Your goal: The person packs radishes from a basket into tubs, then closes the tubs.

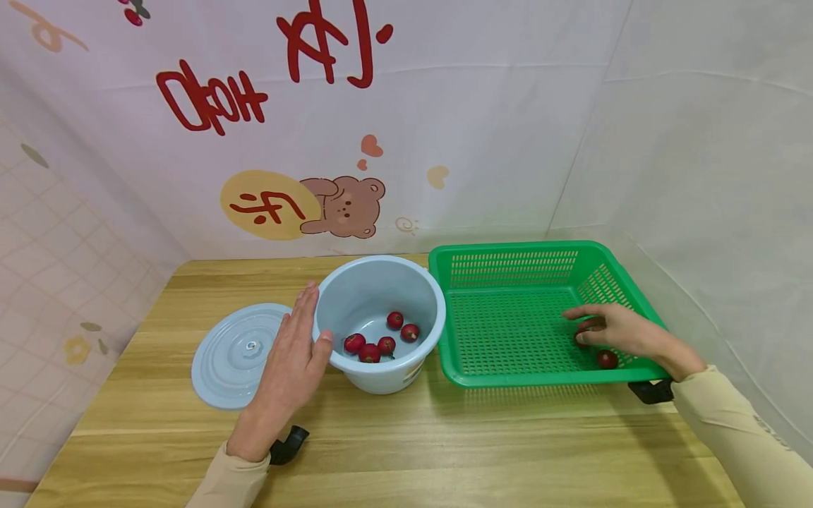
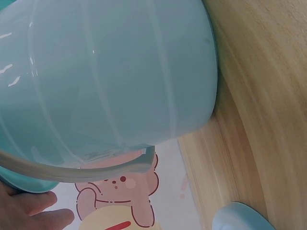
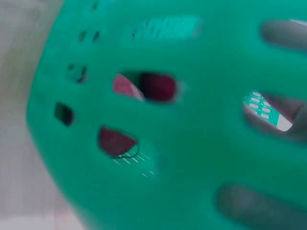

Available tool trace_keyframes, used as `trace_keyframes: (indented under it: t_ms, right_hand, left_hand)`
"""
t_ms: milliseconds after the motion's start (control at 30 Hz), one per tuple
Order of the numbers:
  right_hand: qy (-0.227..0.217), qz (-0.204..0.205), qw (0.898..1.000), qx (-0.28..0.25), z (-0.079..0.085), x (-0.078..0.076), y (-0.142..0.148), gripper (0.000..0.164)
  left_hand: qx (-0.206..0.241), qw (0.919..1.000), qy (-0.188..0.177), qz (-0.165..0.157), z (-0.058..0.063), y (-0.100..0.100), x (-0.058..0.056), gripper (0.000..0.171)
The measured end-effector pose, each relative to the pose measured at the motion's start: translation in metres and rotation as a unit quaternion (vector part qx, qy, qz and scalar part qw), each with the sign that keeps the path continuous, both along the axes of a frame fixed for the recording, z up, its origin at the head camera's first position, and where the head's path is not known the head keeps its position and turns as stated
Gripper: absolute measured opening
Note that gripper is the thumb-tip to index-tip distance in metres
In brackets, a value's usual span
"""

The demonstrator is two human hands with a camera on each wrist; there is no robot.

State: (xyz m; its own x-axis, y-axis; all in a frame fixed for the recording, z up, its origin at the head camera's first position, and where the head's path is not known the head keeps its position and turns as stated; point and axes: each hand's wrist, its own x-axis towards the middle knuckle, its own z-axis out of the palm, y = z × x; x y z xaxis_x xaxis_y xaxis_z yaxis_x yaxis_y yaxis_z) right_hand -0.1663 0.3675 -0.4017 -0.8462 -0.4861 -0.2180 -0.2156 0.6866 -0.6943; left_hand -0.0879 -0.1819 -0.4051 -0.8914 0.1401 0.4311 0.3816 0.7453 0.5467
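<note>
My left hand (image 1: 292,360) lies with straight fingers along the left rim of a pale blue bucket (image 1: 381,381). In the left wrist view its fingers (image 2: 38,208) show beside the bucket's rim, and the bucket wall (image 2: 120,72) fills much of the picture. Several small round red fruits (image 1: 370,353) lie at the bottom of the bucket. Inside a green plastic basket (image 1: 508,382), my right hand (image 1: 619,330) has fingers and thumb around a round dark-red fruit (image 1: 579,337), partly hidden by them. Another dark-red fruit (image 1: 607,360) lies just below that hand.
A pale blue lid (image 1: 222,360) with a centre knob lies on the wooden table (image 1: 381,451), left of the bucket. The basket stands against the bucket's right side. Behind the table hangs a printed white cloth (image 1: 495,155); another sheet hangs at the right.
</note>
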Motion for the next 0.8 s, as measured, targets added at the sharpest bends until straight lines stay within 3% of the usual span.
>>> trace_keyframes:
  t_ms: [167,433,567,800]
  right_hand:
    - [0.006,-0.005,0.998,0.058,-0.0004,-0.0006,-0.0014,0.053]
    - [-0.033,-0.009,0.999,0.029,-0.0029,-0.001,-0.0006,0.053]
    - [-0.052,-0.009,0.998,0.039,-0.0052,-0.0012,-0.0002,0.051]
    - [-0.039,-0.001,0.997,0.061,-0.0056,0.0001,-0.001,0.041]
  left_hand:
    - [-0.001,1.0,0.0,0.0,-0.0002,0.0,-0.0002,0.065]
    - [0.001,1.0,0.005,0.0,-0.0007,-0.0002,0.0,0.065]
    - [0.001,1.0,0.006,0.001,-0.0005,-0.0001,-0.0003,0.065]
    - [0.0,1.0,0.005,0.002,-0.0006,0.0002,-0.0008,0.066]
